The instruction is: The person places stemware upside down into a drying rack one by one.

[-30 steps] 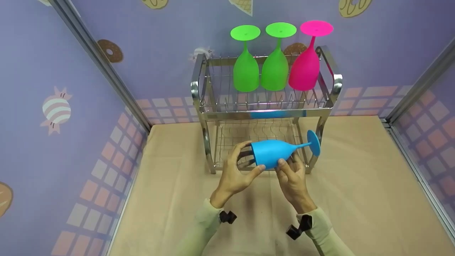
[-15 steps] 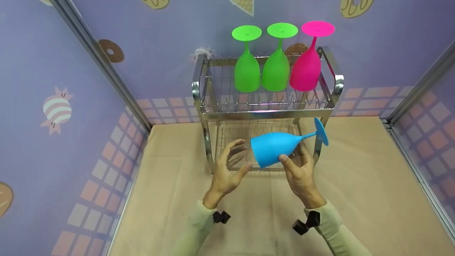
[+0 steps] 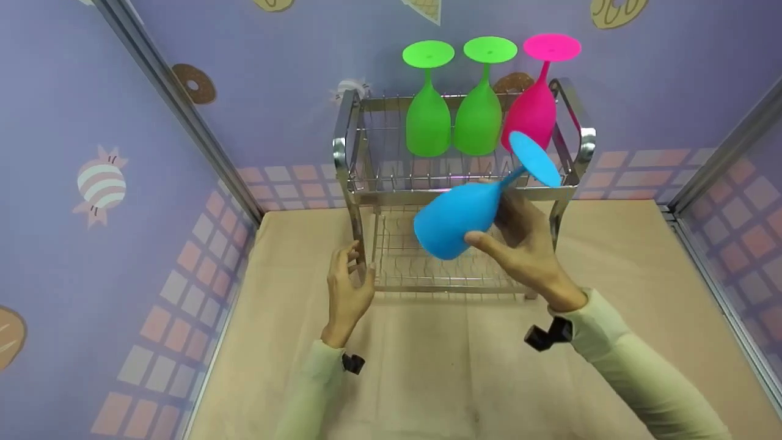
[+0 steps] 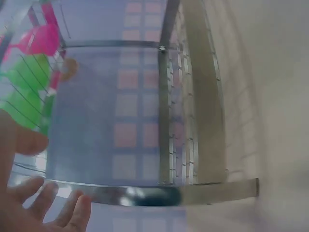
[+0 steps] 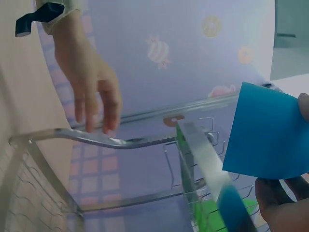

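My right hand [image 3: 525, 244] grips a blue goblet [image 3: 455, 220] round its bowl. The goblet is tilted, its mouth toward the lower left and its foot toward the upper right, in front of the metal dish rack [image 3: 397, 197]. In the right wrist view the goblet's bowl [image 5: 265, 133] sits between thumb and fingers. My left hand [image 3: 349, 293] holds nothing, its fingers loosely bent beside the rack's left front leg. Two green goblets [image 3: 428, 125] [image 3: 478, 122] and a pink goblet [image 3: 531, 116] stand upside down on the upper tier; the blue foot partly overlaps the pink one.
The rack's lower wire tier [image 3: 427, 256] lies beneath the blue goblet. A beige cloth [image 3: 421, 366] covers the table. Patterned purple panels [image 3: 275, 122] with metal posts enclose the back and sides.
My left hand has come off the blue goblet and moved left. My right hand has raised the goblet toward the upper tier, tipping its mouth further down.
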Demonstrator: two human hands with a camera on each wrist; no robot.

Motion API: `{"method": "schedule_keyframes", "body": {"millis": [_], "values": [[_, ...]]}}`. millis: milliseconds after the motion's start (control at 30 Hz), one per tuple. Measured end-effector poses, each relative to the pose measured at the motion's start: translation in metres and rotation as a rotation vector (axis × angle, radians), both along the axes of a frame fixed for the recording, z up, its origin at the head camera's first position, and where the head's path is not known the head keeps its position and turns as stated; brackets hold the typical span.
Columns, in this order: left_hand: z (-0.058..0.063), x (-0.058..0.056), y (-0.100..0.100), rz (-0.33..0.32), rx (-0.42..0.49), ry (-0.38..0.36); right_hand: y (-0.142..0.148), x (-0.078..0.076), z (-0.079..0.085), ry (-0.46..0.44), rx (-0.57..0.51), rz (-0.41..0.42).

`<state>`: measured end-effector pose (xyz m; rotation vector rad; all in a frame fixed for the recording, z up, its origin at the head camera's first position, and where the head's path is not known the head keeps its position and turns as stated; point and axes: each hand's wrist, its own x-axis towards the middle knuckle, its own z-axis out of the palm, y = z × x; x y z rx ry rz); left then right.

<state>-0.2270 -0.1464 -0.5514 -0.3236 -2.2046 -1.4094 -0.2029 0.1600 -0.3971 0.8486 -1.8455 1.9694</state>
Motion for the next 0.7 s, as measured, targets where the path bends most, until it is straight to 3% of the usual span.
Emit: {"method": "schedule_keyframes", "body": {"millis": [167, 400, 700], "values": [[-0.013, -0.011, -0.005, 0.060, 0.019, -0.030, -0.009, -0.016, 0.028, 0.021, 0.078, 0.005], [-0.019, -0.023, -0.006, 0.049, 0.070, -0.089, -0.026, -0.037, 0.064, 0.109, 0.210, 0.012], [-0.027, -0.035, -0.003, 0.063, -0.023, -0.084, -0.046, -0.055, 0.101, 0.122, 0.381, -0.036]]}}
